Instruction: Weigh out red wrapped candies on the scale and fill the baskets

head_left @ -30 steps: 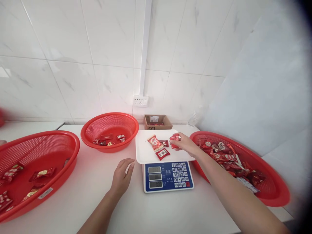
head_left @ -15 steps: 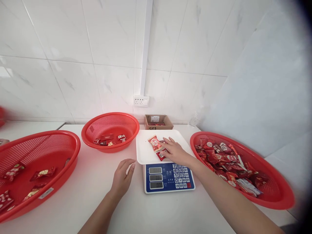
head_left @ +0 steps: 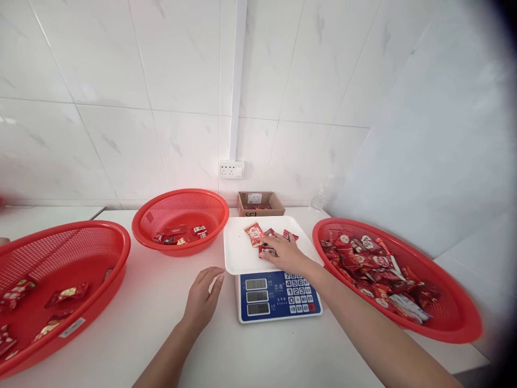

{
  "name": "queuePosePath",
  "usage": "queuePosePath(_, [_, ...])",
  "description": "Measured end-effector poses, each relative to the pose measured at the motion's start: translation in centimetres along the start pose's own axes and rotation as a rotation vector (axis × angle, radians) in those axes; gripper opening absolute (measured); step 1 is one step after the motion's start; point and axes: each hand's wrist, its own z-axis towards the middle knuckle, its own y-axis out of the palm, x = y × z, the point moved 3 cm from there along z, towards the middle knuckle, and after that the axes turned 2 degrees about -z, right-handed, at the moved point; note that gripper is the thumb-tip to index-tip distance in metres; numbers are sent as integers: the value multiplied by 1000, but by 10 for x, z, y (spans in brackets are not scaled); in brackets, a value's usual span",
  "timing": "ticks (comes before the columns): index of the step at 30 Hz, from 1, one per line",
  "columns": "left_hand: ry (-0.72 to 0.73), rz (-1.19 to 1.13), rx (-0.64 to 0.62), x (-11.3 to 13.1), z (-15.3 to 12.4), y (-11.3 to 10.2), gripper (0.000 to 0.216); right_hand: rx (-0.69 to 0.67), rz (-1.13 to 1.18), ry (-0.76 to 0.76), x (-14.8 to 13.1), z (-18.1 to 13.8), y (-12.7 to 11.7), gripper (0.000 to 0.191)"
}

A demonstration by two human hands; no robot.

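Several small red snack packets (head_left: pixel 254 234) lie on the white tray (head_left: pixel 236 260) of a digital scale (head_left: pixel 279 302). My right hand (head_left: pixel 285 252) rests palm down over them, its fingers spread and touching packets; part of the pile is hidden beneath it. Among those around the fingers, a red packet (head_left: pixel 290 235) shows just beyond the fingertips. Left of the scale, my left hand (head_left: pixel 204 295) hovers or rests by the tray's near corner, empty, with thumb and fingers apart.
A red basket (head_left: pixel 323 229) heaped with packets stands right. Two more red baskets, one behind left (head_left: pixel 139 223) and one at the far left (head_left: pixel 121 237), hold fewer packets. Behind the scale are a cardboard box (head_left: pixel 264 205) and a clear plastic bottle (head_left: pixel 318 198) near the wall.
My right hand has shifted slightly on the tray, and more packets show around its fingers. The left hand has hardly moved. The view has shifted slightly.
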Motion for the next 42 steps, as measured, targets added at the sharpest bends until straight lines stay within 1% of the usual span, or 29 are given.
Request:
queuePosePath(4, [4,-8,-4,0,0,1,24,5,-7,-1,4,-2,2,58])
queuePosePath(9, [3,-4,-25,-3,-1,4,24,-35,-99,86,16,2,5,70])
queuePosePath(13, [-4,0,-40,-6,-2,5,24,-15,-66,90,14,5,3,74])
queuePosePath(16, [-1,-2,-49,-6,-1,5,24,-22,-47,73,7,8,2,73])
queuePosePath(20, [2,-6,-50,-3,0,3,25,-72,-60,50,0,8,4,73])
queuePosePath(25, [-10,-2,-50,-1,1,3,27,-89,-41,26,-5,0,7,73])
queuePosePath(28, [-18,4,-67,-2,1,4,28,-64,0,15,-8,-9,2,69])
queuePosePath(30, [-16,5,-61,-4,2,4,29,-14,19,7,-5,-17,-6,64])
queuePosePath(32, [-15,7,-42,-6,2,3,30,78,45,20,6,-26,-20,58])
queuePosePath(34, [-26,15,-28,-7,3,3,31,202,77,81,31,-37,-38,53])
queuePosePath(36, [-50,26,-25,-8,3,2,31,299,100,209,66,-52,-55,47])
queuePosePath(37, [-61,29,-19,-8,3,2,32,314,105,296,85,-61,-61,45])
queuePosePath(38, [-69,31,-9,-7,2,1,32,280,96,402,105,-70,-65,42])
queuePosePath(39, [-71,32,5,-7,2,0,33,205,74,496,123,-80,-67,39])
queuePosePath(41, [-65,32,30,-5,2,-1,33,78,85,557,149,-97,-64,28])
queuePosePath(42, [-65,35,36,-4,2,-1,33,16,103,570,158,-105,-60,25])
